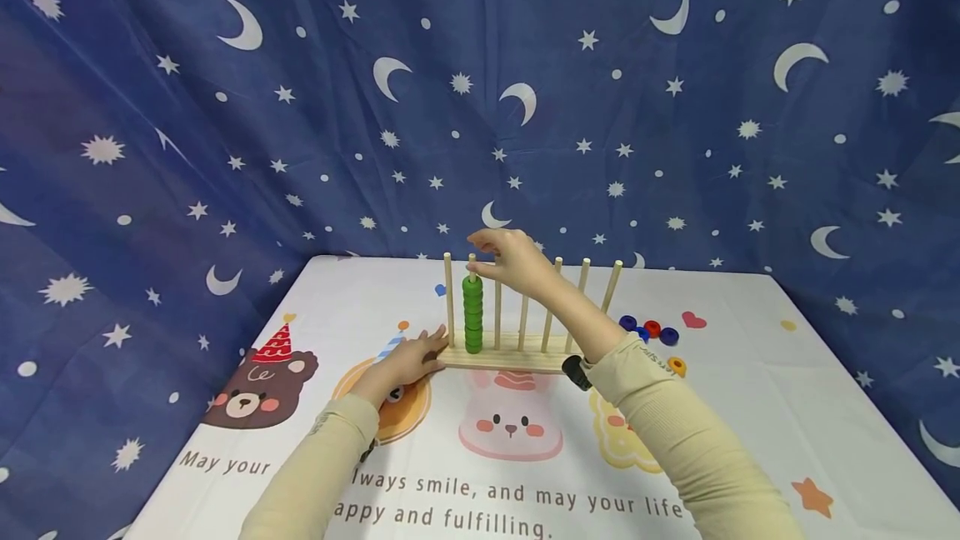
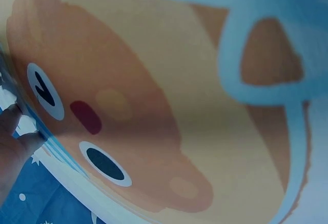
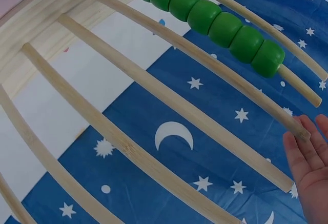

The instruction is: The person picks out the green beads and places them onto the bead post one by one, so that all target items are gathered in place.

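Observation:
A wooden peg stand with several upright pegs sits on the table. On its second peg from the left is a stack of green beads, with the bare peg tip poking out above the top one. My right hand hovers at the top of that peg, thumb and fingers apart and nothing between them. In the right wrist view, its fingers overlap the end of a neighbouring bare peg. My left hand rests at the stand's left end, fingers extended against the base.
Right of the stand lie loose beads: dark blue ones, a red one and a yellow-orange one. A printed white cloth covers the table. Behind hangs a blue star-and-moon curtain.

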Tool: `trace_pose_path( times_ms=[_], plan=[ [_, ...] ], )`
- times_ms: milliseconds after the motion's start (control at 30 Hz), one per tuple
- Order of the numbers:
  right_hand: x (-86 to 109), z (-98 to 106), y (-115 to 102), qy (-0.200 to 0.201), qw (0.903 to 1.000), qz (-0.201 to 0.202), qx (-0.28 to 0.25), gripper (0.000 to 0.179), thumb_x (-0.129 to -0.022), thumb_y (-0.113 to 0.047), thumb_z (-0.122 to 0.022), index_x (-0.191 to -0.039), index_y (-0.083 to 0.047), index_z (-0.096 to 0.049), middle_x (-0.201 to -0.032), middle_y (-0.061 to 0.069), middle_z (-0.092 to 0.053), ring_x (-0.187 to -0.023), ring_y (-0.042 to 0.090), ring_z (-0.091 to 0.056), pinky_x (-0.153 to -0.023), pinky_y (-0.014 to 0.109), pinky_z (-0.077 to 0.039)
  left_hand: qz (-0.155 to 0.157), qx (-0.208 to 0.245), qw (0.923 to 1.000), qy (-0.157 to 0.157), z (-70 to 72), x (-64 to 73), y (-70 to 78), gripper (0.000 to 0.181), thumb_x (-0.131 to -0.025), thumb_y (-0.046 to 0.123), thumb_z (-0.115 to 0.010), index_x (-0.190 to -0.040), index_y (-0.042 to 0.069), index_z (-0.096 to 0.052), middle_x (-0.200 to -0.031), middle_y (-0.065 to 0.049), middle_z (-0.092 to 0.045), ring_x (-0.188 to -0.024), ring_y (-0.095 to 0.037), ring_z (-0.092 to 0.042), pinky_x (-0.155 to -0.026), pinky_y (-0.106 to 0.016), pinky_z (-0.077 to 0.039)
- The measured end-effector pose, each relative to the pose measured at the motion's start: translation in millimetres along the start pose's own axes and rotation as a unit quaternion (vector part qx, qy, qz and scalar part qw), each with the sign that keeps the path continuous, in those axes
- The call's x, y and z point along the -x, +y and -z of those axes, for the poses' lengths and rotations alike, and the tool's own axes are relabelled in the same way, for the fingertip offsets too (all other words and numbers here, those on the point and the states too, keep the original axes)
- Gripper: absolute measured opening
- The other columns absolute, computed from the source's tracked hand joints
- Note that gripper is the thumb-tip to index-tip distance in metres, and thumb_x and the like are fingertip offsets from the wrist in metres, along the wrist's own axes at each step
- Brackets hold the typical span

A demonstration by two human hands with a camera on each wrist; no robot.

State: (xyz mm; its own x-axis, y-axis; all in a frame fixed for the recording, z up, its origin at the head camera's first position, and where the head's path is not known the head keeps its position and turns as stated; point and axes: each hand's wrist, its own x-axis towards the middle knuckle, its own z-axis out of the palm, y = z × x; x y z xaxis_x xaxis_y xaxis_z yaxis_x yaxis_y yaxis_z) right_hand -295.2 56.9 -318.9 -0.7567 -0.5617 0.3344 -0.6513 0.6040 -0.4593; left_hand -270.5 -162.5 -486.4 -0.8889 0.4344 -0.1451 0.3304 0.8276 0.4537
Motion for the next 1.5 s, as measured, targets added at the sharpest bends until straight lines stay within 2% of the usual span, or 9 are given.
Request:
trace_pose_path(
  times_ms=[233, 333, 467, 600, 733, 1067, 1333, 1400, 1500],
  plan=[
    [2.5, 2, 0, 0.002, 1.0, -0.001, 0.003, 0.042, -0.088, -0.022, -0.067, -0.124, -0.001, -0.06, -0.121, 0.014, -0.065, -0.108, 0.025, -0.063, -0.089, 0.035, -0.053, -0.001, -0.005, 1.0, -0.002, 3.6, -0.5, -0.1, 0.052, -0.094, 0.022, -0.058, -0.141, 0.006, -0.044, -0.153, -0.014, -0.028, -0.137, -0.045, -0.028, -0.109, -0.064, -0.021],
    [6.7, 3, -2, 0.012, 0.9998, 0.001, 0.013, 0.041, -0.089, -0.023, -0.066, -0.125, -0.003, -0.059, -0.123, 0.013, -0.063, -0.092, 0.02, -0.064, -0.08, 0.032, -0.054, -0.002, -0.006, 1.0, -0.005, 4.3, -0.6, -0.6, 0.052, -0.094, 0.022, -0.059, -0.141, 0.007, -0.044, -0.153, -0.013, -0.028, -0.137, -0.045, -0.029, -0.11, -0.062, -0.023],
    [13.7, 2, -4, 0.024, 0.9994, 0.012, 0.023, 0.041, -0.09, -0.022, -0.064, -0.126, -0.003, -0.058, -0.127, 0.012, -0.061, -0.073, 0.016, -0.057, -0.071, 0.03, -0.051, -0.004, -0.008, 0.9999, -0.007, 4.2, -0.5, -1.2, 0.052, -0.093, 0.023, -0.059, -0.141, 0.006, -0.044, -0.153, -0.013, -0.029, -0.136, -0.045, -0.029, -0.11, -0.06, -0.025],
    [20.0, 4, -7, 0.036, 0.9978, 0.039, 0.041, 0.041, -0.09, -0.019, -0.065, -0.126, -0.003, -0.058, -0.13, 0.013, -0.058, -0.098, 0.022, -0.063, -0.089, 0.035, -0.052, -0.011, -0.014, 0.9998, 0.001, 6.3, -1.2, -0.1, 0.052, -0.093, 0.023, -0.059, -0.14, 0.006, -0.045, -0.152, -0.014, -0.03, -0.136, -0.045, -0.031, -0.109, -0.059, -0.027],
    [27.4, 6, -9, 0.065, 0.9931, 0.074, 0.063, 0.038, -0.09, -0.018, -0.065, -0.124, -0.002, -0.059, -0.131, 0.015, -0.057, -0.123, 0.03, -0.053, -0.102, 0.04, -0.045, -0.015, -0.013, 0.9997, 0.011, 6.6, -2.3, -0.1, 0.052, -0.093, 0.021, -0.059, -0.141, 0.006, -0.044, -0.152, -0.015, -0.031, -0.136, -0.045, -0.032, -0.109, -0.058, -0.028],
    [55.1, 10, -13, 0.134, 0.9669, 0.178, 0.125, 0.027, -0.087, -0.012, -0.066, -0.113, -0.002, -0.065, -0.113, 0.013, -0.067, -0.109, 0.027, -0.062, -0.093, 0.036, -0.052, -0.032, -0.012, 0.9992, 0.022, 0.6, 1.3, -6.5, 0.056, -0.091, 0.021, -0.063, -0.139, 0.001, -0.044, -0.15, -0.017, -0.034, -0.134, -0.042, -0.037, -0.109, -0.052, -0.033],
    [73.2, 13, -9, 0.139, 0.965, 0.19, 0.115, 0.028, -0.087, -0.013, -0.066, -0.113, -0.003, -0.066, -0.113, 0.011, -0.068, -0.107, 0.026, -0.063, -0.093, 0.038, -0.052, -0.054, -0.006, 0.998, 0.032, 3.4, 6.6, -6.2, 0.05, -0.094, 0.023, -0.058, -0.137, 0.0, -0.047, -0.148, -0.02, -0.037, -0.13, -0.043, -0.042, -0.107, -0.052, -0.035],
    [79.0, 14, -7, 0.141, 0.964, 0.194, 0.115, 0.028, -0.087, -0.014, -0.065, -0.113, -0.003, -0.065, -0.113, 0.011, -0.067, -0.109, 0.026, -0.062, -0.094, 0.039, -0.051, -0.058, -0.006, 0.9975, 0.039, 5.0, 7.5, -5.9, 0.048, -0.095, 0.022, -0.056, -0.137, 0.0, -0.047, -0.142, -0.022, -0.045, -0.124, -0.041, -0.049, -0.104, -0.051, -0.039],
    [88.1, 16, -3, 0.142, 0.9607, 0.207, 0.12, 0.028, -0.087, -0.014, -0.065, -0.113, -0.001, -0.066, -0.112, 0.013, -0.068, -0.108, 0.028, -0.063, -0.095, 0.041, -0.05, -0.061, -0.008, 0.9968, 0.051, 8.4, 8.8, -3.6, 0.049, -0.096, 0.022, -0.055, -0.139, 0.003, -0.046, -0.126, -0.023, -0.059, -0.105, -0.032, -0.061, -0.094, -0.047, -0.047]
  ],
)
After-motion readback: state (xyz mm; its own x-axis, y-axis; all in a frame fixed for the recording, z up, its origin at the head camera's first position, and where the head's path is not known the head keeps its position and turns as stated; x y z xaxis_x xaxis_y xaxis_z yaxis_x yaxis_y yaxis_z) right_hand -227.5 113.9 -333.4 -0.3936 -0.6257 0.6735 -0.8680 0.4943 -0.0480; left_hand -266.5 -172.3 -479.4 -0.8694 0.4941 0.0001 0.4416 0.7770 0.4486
